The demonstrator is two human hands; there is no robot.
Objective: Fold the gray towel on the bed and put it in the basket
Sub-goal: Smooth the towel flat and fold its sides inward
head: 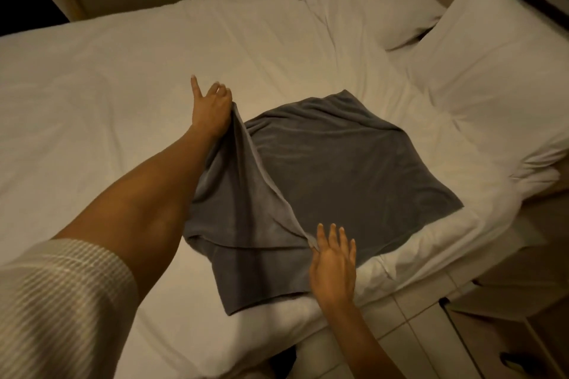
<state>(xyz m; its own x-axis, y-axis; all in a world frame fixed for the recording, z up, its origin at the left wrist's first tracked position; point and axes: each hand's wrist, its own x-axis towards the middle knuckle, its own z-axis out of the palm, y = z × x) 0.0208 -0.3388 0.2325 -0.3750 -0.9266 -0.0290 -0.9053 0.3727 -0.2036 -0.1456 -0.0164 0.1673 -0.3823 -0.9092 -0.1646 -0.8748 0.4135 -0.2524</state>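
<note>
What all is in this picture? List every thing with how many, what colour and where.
gray towel: one, gray, spread on the bed's near right part, left edge lifted.
bed: one, white sheets, fills most of the view.
pillows: at least two, white, far right at the head of the bed.
tiled floor: pale, lower right beside the bed.
sleeve: one, pale striped, lower left.
left hand: pinches the towel's far left corner.
right hand: pinches the towel's near corner, fingers spread.
</note>
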